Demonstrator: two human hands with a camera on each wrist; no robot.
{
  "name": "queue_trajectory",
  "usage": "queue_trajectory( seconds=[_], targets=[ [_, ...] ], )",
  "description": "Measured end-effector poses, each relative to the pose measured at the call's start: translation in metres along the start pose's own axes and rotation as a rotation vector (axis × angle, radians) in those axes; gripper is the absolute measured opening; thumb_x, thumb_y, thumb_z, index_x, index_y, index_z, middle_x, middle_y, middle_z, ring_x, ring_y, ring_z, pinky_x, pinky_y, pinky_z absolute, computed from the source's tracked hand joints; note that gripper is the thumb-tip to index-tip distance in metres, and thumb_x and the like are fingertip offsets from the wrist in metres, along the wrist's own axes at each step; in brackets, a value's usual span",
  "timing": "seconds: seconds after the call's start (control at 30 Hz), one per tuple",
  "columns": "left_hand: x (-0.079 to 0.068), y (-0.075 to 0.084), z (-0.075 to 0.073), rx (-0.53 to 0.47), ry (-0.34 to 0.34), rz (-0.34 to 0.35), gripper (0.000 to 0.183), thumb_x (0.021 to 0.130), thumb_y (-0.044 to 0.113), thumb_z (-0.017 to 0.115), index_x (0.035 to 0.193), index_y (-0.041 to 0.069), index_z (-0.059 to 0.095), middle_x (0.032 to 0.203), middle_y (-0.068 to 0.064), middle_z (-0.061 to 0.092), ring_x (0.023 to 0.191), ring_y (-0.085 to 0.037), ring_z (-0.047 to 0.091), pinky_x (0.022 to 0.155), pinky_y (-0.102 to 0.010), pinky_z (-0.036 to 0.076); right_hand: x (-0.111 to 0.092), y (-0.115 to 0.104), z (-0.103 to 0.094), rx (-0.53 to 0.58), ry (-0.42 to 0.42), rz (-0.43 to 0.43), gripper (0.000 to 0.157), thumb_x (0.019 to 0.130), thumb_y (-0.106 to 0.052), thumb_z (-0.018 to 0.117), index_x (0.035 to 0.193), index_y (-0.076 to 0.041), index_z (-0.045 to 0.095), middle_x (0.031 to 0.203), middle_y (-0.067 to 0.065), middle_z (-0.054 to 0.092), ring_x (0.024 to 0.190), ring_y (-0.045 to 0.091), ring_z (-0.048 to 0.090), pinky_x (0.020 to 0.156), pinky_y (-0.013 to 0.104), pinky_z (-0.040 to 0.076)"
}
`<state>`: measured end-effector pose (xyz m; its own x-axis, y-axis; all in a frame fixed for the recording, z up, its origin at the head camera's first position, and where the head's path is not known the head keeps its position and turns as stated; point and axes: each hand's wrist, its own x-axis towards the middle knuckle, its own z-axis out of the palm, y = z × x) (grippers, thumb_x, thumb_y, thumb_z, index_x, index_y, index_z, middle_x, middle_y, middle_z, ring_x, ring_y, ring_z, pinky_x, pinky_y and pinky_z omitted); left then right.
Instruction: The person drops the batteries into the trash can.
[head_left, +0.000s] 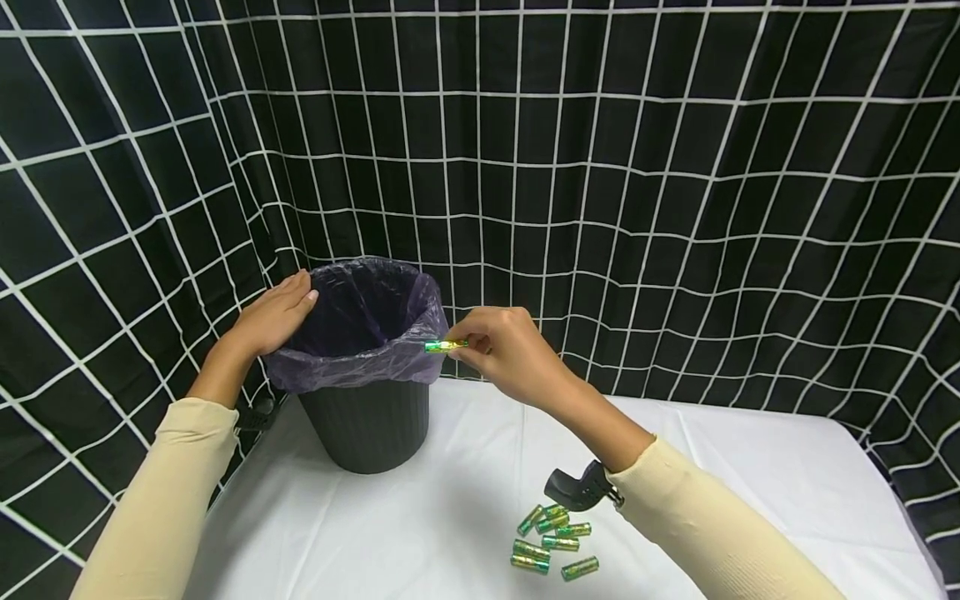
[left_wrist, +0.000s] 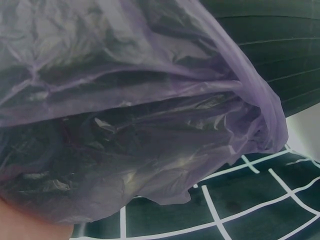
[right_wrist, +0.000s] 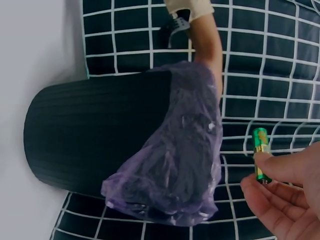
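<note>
A green and gold battery (head_left: 446, 346) is pinched between the thumb and fingers of my right hand (head_left: 517, 354), just at the right side of a lined bin. In the right wrist view the battery (right_wrist: 260, 150) stands apart from the bag. My left hand (head_left: 276, 315) rests with fairly straight fingers on the left rim of the dark ribbed bin (head_left: 367, 425). A translucent purple bag (head_left: 375, 371) lines it and folds over its rim. In the left wrist view the bag (left_wrist: 150, 145) covers most of the picture and hides the fingers.
Several green and gold batteries (head_left: 560, 543) lie loose on the white-covered table (head_left: 465, 475), near its front, below the right forearm. Black curtains (head_left: 600, 183) with a white grid hang behind and to the left, close to the bin.
</note>
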<state>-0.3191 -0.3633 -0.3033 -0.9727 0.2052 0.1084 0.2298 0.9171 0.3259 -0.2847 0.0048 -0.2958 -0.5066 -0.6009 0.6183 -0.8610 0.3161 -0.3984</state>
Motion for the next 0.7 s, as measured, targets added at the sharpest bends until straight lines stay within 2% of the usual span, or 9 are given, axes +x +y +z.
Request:
queue_trajectory(
  seconds=[0.37,0.7],
  targets=[
    [-0.001,-0.002,-0.003,0.01,0.003,0.011,0.065,0.112,0.034,0.018,0.155,-0.014,0.012,0.164,-0.032,0.006,0.153,-0.046,0.004,0.124,-0.054,0.008,0.027,-0.001,0.007,0.01,0.018,-0.005,0.011,0.086,0.007,0.076,0.095,0.002,0.078,0.09,0.008,0.074,0.075,0.014,0.067,0.07,0.022,0.057],
    [0.001,-0.002,0.0,0.009,-0.005,0.01,0.065,0.112,0.036,0.017,0.155,-0.013,0.011,0.164,-0.031,0.005,0.153,-0.045,0.004,0.124,-0.054,0.008,0.046,0.001,0.016,-0.029,-0.012,0.008,0.006,0.088,0.001,0.077,0.094,0.002,0.079,0.09,0.009,0.074,0.072,0.014,0.065,0.065,0.021,0.055]
  ],
)
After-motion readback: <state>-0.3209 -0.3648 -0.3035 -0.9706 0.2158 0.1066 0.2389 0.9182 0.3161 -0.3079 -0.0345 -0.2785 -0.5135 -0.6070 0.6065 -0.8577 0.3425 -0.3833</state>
